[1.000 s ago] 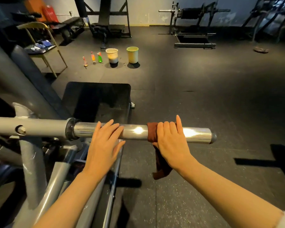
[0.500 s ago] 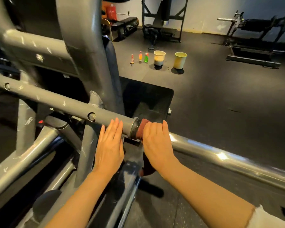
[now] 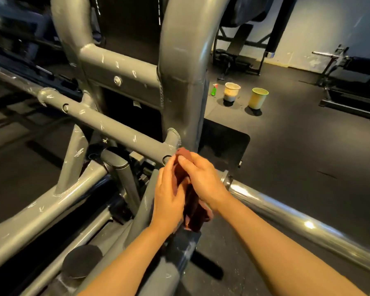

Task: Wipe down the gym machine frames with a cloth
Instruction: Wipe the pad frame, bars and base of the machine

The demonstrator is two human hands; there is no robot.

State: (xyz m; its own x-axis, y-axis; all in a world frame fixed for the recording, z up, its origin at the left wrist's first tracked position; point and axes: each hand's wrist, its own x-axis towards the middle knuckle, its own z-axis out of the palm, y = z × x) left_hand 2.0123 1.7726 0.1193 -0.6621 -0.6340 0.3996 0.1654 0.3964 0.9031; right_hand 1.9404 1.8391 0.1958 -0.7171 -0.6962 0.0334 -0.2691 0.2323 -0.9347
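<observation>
A dark red cloth [image 3: 193, 212] is bunched between both hands just in front of the grey machine frame [image 3: 107, 124]. My right hand [image 3: 203, 180] grips the cloth's top, fingers curled over it by the hole at the end of the grey crossbar. My left hand [image 3: 169, 199] holds the cloth from the left side, and the cloth's tail hangs below the hands. A chrome bar [image 3: 286, 216] runs from the hands toward the lower right. A thick grey upright [image 3: 182, 71] rises right behind the hands.
Scratched grey tubes fill the left and lower left. On the black rubber floor behind stand a green spray bottle [image 3: 214, 90], a white bucket [image 3: 231, 92] and a yellow-green bucket [image 3: 259, 98]. Benches and racks [image 3: 350, 77] line the far wall. A black mat [image 3: 224, 144] lies behind the upright.
The view swung left and closer to the frame. My right hand slid the cloth from the chrome bar onto the grey crossbar's end, and my left hand left the bar and took hold of the cloth.
</observation>
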